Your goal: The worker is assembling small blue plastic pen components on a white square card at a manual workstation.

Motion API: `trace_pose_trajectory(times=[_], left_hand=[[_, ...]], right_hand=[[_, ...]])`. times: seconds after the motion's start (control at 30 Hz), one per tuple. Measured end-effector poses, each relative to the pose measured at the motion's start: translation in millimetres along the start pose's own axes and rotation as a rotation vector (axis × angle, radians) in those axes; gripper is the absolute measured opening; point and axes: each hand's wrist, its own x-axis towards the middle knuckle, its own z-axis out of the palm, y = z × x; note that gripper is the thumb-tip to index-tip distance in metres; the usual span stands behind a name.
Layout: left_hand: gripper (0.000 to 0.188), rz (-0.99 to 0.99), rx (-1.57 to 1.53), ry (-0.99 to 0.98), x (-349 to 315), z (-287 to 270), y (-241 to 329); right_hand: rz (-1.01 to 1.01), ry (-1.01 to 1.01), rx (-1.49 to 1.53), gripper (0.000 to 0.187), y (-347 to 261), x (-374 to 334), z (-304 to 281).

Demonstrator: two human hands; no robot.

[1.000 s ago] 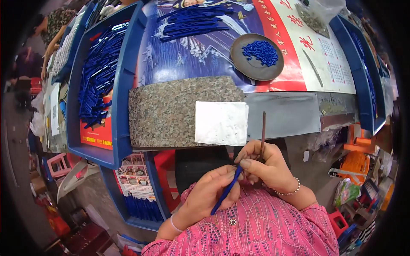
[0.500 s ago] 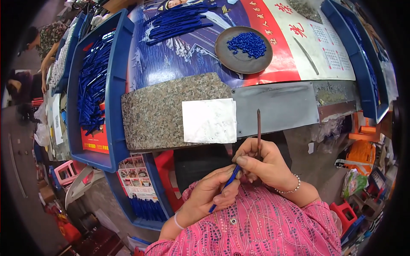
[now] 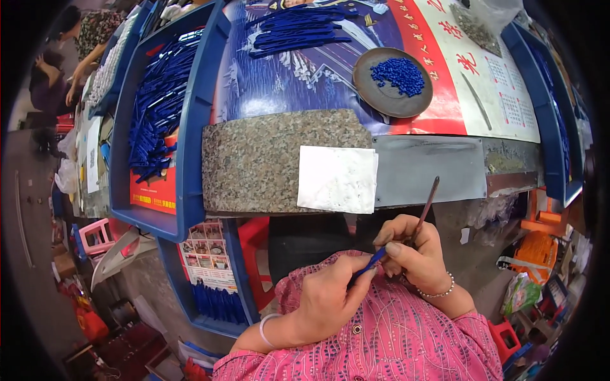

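Note:
Close to my body, below the bench's near edge, my left hand is closed round a slim blue stick, its lower part hidden by the fingers. My right hand meets it, thumb and fingertips at the stick's upper end. That same hand also grips a thin brown pointed rod, which slants up and right with its tip free. Whether it is a brush or another tool I cannot tell. Ahead of my hands a folded white cloth or paper lies across the granite slab and a grey plate.
A round dish of small blue pieces sits on a poster, with a pile of blue sticks behind. Blue trays of blue sticks stand left, lower left and right. A curved thin strip lies right. People sit at far left.
The view has shifted, so the bench sits further right. My left hand has turned, back upward, covering more of the blue stick. The brown rod now leans right instead of standing upright.

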Motion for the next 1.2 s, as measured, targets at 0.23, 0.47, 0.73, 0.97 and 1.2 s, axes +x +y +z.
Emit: trace_pose_trajectory(times=[0.23, 0.47, 0.73, 0.97, 1.2], left_hand=[[0.021, 0.219, 0.169, 0.11, 9, -6, 6], [0.02, 0.295, 0.314, 0.113, 30, -13, 27], [0.018, 0.271, 0.332, 0.116, 49, -15, 46], [0.016, 0.279, 0.201, 0.114, 56, -10, 44], [0.019, -0.52, -1.083, -0.492, 57, -24, 15]], right_hand=[[-0.031, 0.01, 0.05, 0.02, -2, 3, 3], [-0.126, 0.025, 0.153, 0.018, -20, 10, 5], [-0.214, 0.033, 0.134, 0.016, -45, 17, 3], [-0.214, -0.032, 0.199, 0.015, -49, 16, -2], [-0.134, -0.112, 0.137, 0.015, -49, 17, -1]])
